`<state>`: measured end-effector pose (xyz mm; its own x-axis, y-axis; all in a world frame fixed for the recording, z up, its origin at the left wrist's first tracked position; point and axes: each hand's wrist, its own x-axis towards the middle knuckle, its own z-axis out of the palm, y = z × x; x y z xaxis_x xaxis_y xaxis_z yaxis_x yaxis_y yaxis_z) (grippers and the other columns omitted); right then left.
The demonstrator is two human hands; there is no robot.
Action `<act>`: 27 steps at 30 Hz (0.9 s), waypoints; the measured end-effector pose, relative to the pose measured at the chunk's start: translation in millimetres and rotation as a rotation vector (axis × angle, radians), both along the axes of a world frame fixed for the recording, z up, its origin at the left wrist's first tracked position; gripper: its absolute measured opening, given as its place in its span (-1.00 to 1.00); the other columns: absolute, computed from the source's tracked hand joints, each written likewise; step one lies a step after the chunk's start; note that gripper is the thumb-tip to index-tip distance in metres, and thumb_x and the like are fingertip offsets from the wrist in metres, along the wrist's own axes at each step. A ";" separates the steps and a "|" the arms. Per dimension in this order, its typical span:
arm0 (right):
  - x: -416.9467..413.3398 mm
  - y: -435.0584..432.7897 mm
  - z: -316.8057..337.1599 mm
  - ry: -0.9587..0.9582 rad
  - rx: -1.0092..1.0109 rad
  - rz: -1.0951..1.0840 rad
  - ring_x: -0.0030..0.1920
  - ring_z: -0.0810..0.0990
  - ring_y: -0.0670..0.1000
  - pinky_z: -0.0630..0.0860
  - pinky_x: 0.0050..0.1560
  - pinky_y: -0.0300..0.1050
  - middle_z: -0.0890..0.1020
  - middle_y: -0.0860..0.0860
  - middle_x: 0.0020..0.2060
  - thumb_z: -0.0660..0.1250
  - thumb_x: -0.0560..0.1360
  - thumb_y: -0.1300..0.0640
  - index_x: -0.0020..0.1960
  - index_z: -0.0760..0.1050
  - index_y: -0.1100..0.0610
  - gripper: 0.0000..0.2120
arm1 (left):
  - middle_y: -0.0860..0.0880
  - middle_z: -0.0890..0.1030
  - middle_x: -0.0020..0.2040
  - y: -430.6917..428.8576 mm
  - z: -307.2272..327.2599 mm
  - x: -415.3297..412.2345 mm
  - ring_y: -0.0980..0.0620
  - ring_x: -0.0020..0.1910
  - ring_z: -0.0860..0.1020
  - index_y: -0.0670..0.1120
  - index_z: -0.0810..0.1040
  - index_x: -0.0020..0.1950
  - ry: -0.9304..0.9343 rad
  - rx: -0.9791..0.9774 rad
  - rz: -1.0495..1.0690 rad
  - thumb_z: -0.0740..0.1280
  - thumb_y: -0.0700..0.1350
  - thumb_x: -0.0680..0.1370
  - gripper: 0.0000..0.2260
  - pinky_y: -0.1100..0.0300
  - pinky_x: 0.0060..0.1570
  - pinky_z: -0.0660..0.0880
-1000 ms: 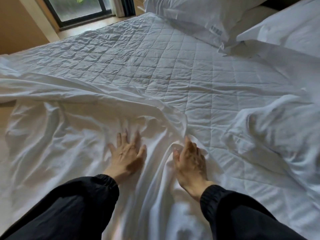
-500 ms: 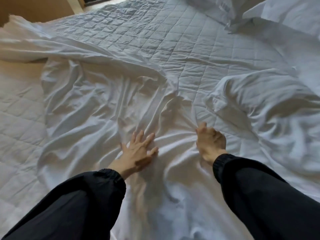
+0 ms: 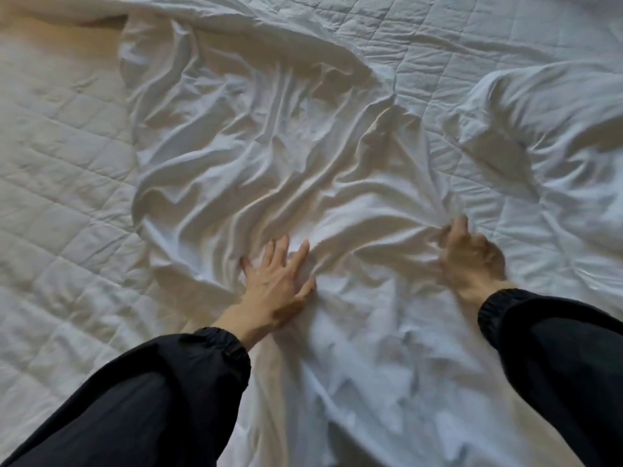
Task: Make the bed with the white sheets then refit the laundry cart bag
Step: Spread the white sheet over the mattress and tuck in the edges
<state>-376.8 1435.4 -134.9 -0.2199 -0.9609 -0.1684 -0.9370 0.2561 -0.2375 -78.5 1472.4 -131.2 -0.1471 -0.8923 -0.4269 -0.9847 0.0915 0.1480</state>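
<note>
White sheet (image 3: pixel 269 146) lies crumpled across the middle of the bed, on the quilted mattress pad (image 3: pixel 60 163), under both our hands. Our left fingers (image 3: pixel 281 246) are straight and spread wide, flat on the cloth, gripping nothing. Our left hand (image 3: pixel 273 284) presses palm-down on a crease near centre. Our right fingers (image 3: pixel 460 225) are curled down and creases fan out from them, so we read them as pinching a fold of the sheet. Motion blur there, so not certain. Our right hand (image 3: pixel 472 261) is well apart from the left, near the sheet's right side. Both wrists come out of black sleeves (image 3: pixel 151 399) with elastic cuffs, entering from the bottom edge. The sheet runs down between them toward us. Bare pad shows at left, top and right. A puffed white fold of cloth (image 3: pixel 539 123) sits up right of the right hand.
</note>
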 end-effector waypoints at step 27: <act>65.3 293.0 15.2 -0.030 0.173 0.438 0.43 0.26 0.20 0.21 0.39 0.25 0.30 0.18 0.42 0.00 0.51 -0.22 0.45 0.23 0.11 -0.38 | -0.08 -0.13 0.57 240.3 -5.7 -24.3 -0.13 0.54 -0.18 0.11 -0.14 0.55 0.111 -0.108 -0.087 -0.05 0.33 0.40 -0.24 -0.28 0.40 -0.23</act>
<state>-311.6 1728.4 -119.7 0.2073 -0.9195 -0.3339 -0.9590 -0.1236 -0.2550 -102.8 1712.7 -136.9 -0.2672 -0.9138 -0.3060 -0.9504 0.1974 0.2404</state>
